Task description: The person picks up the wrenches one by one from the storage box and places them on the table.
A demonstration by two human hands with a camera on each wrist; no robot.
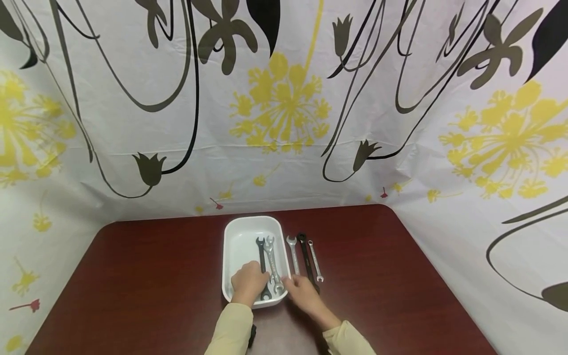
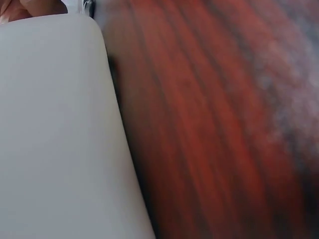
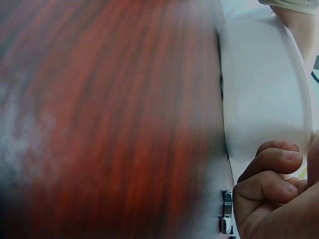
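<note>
Two wrenches in the tray mid-table; three more wrenches just right of it, on the table.

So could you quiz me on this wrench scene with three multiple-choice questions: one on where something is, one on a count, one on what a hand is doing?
1. Where do the wrenches outside the white tray lie?
A. On the table to the tray's right
B. To the tray's left
C. On the cloth backdrop

2. How many wrenches lie in the tray?
A. None
B. Two
C. Five

3. What is the left hand doing?
A. Hanging off the table
B. Pressing flat on bare wood
C. Resting in the tray over the dark wrench

Answers:
1 A: three wrenches lie side by side on the dark red table right of the tray.
2 B: a dark one and a silver wrench are in it.
3 C: the hand covers the dark wrench's near end, fingers curled.
</note>
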